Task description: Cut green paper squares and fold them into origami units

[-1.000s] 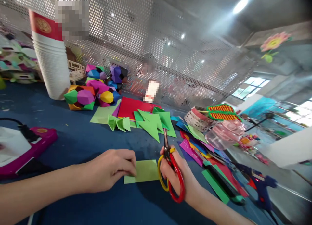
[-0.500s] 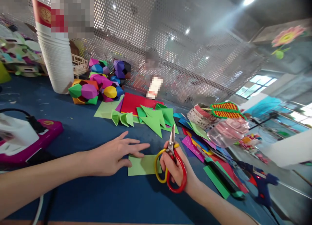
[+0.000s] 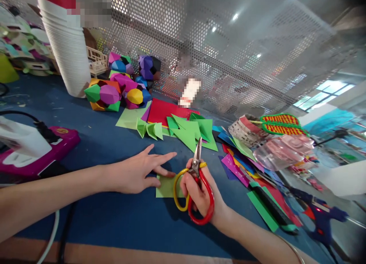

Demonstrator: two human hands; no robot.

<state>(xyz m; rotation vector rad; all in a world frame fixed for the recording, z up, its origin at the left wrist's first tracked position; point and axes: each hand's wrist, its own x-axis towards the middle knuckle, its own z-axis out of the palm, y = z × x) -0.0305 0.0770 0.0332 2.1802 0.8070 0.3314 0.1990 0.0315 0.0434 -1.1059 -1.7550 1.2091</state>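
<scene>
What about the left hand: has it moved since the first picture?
Yes, forward: the left hand now reaches past the far edge of the light green sheet.

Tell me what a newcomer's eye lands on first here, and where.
Probably the scissors with red and yellow handles, held in the right hand near the middle of the view. Next, the bright green folded papers just beyond them, near a red sheet. Then the multicoloured faceted balls at upper left, beside a tall stack of white cups.
</scene>
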